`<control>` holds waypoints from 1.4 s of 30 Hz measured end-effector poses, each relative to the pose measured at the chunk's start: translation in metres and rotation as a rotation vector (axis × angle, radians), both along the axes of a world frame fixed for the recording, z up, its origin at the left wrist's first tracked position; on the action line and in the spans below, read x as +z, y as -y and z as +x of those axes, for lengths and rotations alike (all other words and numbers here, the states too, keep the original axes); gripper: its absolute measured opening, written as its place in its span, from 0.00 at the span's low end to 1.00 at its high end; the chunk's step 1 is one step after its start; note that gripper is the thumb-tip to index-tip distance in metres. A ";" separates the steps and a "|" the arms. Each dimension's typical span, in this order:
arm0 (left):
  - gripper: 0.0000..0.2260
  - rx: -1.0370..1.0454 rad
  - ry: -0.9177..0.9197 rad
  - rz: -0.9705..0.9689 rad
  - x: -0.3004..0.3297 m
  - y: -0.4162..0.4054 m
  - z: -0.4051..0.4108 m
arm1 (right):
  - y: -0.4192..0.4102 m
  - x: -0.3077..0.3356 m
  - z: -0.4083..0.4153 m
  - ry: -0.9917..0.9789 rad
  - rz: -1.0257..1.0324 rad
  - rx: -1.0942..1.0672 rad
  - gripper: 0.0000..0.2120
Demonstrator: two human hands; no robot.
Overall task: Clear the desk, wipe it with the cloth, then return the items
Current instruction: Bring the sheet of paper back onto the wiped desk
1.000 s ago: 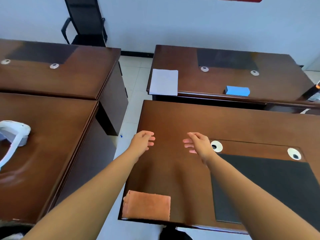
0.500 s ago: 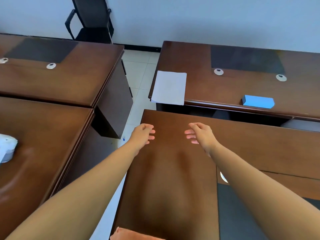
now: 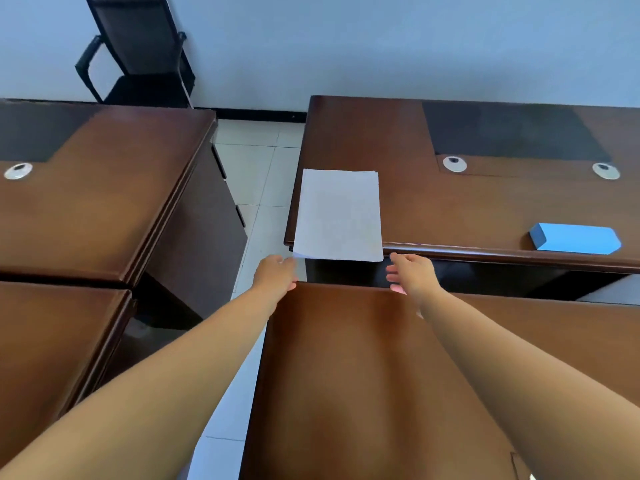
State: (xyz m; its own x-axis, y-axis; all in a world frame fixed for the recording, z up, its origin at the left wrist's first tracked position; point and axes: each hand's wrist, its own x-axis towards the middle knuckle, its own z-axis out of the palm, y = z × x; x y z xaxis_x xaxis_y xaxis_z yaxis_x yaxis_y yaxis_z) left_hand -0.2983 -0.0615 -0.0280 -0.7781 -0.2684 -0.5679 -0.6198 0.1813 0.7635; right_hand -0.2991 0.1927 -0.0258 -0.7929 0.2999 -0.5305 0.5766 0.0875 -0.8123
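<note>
The near desk (image 3: 346,375) is lying at six o'clock, with the far desk (image 3: 433,209) sitting beyond it at one o'clock across a gap. A paper stack (image 3: 338,214) is resting on the far desk's near left corner, overhanging its edge. A box (image 3: 575,238) is lying on the same desk at two o'clock, near the front edge. Two more desks (image 3: 86,202) are standing at nine o'clock, and a chair (image 3: 138,53) is standing behind them at eleven.

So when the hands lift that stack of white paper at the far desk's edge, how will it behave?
The paper stack looks thin, so it will likely sag if held by one side only. Its near edge overhangs the far desk, which probably makes it easy to pinch. The sheets may slide apart, so holding with both the left hand and the right hand seems safer.
</note>
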 end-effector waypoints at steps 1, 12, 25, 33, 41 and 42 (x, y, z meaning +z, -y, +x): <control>0.23 0.009 0.001 -0.016 -0.010 0.001 -0.013 | 0.002 -0.011 -0.010 0.013 -0.016 -0.036 0.17; 0.07 0.165 0.016 0.208 -0.066 -0.002 -0.075 | 0.014 -0.064 -0.065 0.053 -0.096 -0.123 0.11; 0.08 -0.019 -0.170 -0.034 -0.040 0.006 -0.009 | 0.003 -0.037 0.003 -0.035 0.008 0.026 0.06; 0.06 -0.040 -0.122 -0.064 -0.026 0.006 0.127 | -0.003 -0.018 0.134 0.017 -0.029 0.088 0.07; 0.06 0.017 -0.059 -0.140 -0.017 0.003 0.245 | -0.001 -0.017 0.238 0.089 -0.061 0.170 0.06; 0.06 0.028 -0.048 -0.144 -0.018 0.004 0.256 | 0.001 -0.019 0.247 0.100 -0.067 0.173 0.06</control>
State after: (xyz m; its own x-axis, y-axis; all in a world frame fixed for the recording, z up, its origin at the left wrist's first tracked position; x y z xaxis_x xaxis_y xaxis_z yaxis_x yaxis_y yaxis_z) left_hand -0.0428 -0.0652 -0.0459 -0.7942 -0.3668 -0.4845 -0.5900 0.2743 0.7594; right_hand -0.0523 0.1922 -0.0443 -0.7721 0.1252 -0.6230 0.6354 0.1404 -0.7593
